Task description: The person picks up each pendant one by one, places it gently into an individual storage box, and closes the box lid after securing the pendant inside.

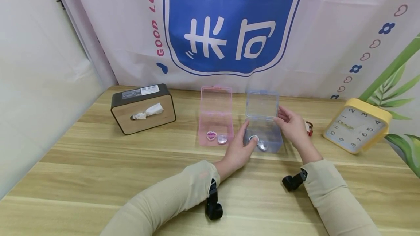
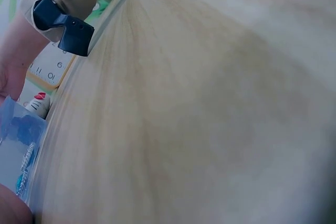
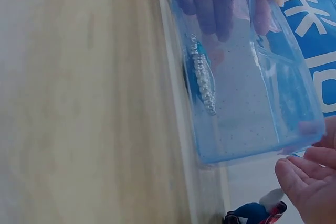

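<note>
A clear blue plastic box [image 1: 273, 143] stands with its hinged lid [image 1: 262, 103] raised. My left hand [image 1: 235, 152] holds the box at its left side, thumb over the front. At the lid's right edge, my right hand [image 1: 293, 126] pinches near the hinge, thumb in front and fingers behind. Inside the box lie a clear oval gem [image 1: 262, 145] and another bead-edged ornament [image 3: 203, 77], partly behind the thumb. Left of it, a pink plastic box [image 1: 214, 119] stands open, holding a pink heart gem [image 1: 211, 135] with a beaded rim and a clear gem [image 1: 222, 139].
A tissue box [image 1: 151, 114] with a wooden front stands at the back left. A yellow clock [image 1: 356, 126] leans at the right. Behind the right hand is a small red-and-white trinket [image 1: 309, 128]. A printed cloth [image 1: 131, 28] hangs along the table's back edge.
</note>
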Available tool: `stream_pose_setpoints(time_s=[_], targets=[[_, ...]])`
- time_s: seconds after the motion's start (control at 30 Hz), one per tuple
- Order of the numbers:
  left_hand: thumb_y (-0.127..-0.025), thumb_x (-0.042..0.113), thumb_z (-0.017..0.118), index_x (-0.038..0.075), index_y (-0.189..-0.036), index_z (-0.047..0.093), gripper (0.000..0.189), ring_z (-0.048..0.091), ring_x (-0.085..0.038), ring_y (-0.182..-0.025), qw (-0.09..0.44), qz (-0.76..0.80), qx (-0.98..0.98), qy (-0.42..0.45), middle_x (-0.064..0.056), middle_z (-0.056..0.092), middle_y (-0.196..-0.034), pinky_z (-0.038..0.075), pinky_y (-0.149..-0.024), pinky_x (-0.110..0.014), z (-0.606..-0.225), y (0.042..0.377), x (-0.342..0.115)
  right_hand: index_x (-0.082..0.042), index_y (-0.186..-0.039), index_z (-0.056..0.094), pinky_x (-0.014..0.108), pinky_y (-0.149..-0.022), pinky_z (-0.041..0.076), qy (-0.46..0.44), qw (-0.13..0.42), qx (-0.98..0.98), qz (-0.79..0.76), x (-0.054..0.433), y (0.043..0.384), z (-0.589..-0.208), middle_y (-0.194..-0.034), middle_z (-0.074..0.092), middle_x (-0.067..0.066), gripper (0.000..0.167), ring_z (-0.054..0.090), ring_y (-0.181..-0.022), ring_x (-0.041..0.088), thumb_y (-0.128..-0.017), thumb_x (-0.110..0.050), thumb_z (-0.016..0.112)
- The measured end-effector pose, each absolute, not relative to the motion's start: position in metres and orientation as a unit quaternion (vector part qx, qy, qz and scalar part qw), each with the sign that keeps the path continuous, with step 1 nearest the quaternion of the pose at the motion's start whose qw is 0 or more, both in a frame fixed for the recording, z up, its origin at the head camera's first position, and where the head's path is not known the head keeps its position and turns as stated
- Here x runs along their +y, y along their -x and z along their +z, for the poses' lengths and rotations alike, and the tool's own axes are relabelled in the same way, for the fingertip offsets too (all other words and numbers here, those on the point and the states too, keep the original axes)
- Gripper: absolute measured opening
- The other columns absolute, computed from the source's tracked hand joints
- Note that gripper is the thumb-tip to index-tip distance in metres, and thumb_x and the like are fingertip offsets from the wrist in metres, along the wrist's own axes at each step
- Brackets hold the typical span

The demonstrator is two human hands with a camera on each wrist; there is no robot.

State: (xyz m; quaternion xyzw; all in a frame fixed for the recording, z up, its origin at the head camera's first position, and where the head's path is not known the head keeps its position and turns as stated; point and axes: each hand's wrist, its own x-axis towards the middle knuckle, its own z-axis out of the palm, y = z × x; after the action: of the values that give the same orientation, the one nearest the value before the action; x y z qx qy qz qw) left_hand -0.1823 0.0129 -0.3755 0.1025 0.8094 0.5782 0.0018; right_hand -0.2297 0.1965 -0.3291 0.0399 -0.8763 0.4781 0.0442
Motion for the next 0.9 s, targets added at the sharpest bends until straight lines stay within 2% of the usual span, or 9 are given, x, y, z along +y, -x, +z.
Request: stream_pose_setpoints(time_s=[0.3,0.67,0.9], targets=[[-0.091,0.027,0.055,0.021,-0.147,0.026,0.064,0.036,-0.033,-0.132,-0.005,0.574,0.812,-0.104,-0.009,0.034,-0.148,0.028,-0.11,-0.048,-0.376,0.182,0.014,-0.002,-0.146,0.023,0.045,-0.104,0.037,-0.047,0.041,-0.866,0.497,0.195,0.229,-0.327,-0.137,0.041,0.028,0.059,0.041,-0.126,0.039,-0.094,-0.011,0.05],[-0.091,0.027,0.055,0.024,-0.147,0.024,0.065,0.034,-0.033,-0.133,0.001,0.578,0.81,-0.099,-0.008,0.032,-0.149,0.027,-0.11,-0.047,-0.378,0.182,0.014,0.0,-0.145,0.025,0.045,-0.108,0.032,-0.033,0.051,-0.845,0.531,0.193,0.221,-0.315,-0.136,0.042,0.027,0.051,0.039,-0.128,0.036,-0.098,-0.014,0.04],[-0.091,0.028,0.055,0.025,-0.147,0.024,0.065,0.035,-0.033,-0.132,0.0,0.577,0.811,-0.096,-0.007,0.032,-0.149,0.027,-0.11,-0.048,-0.379,0.184,0.014,0.002,-0.143,0.028,0.044,-0.109,0.031,-0.03,0.059,-0.836,0.544,0.192,0.218,-0.313,-0.136,0.042,0.026,0.05,0.039,-0.127,0.034,-0.097,-0.014,0.04]])
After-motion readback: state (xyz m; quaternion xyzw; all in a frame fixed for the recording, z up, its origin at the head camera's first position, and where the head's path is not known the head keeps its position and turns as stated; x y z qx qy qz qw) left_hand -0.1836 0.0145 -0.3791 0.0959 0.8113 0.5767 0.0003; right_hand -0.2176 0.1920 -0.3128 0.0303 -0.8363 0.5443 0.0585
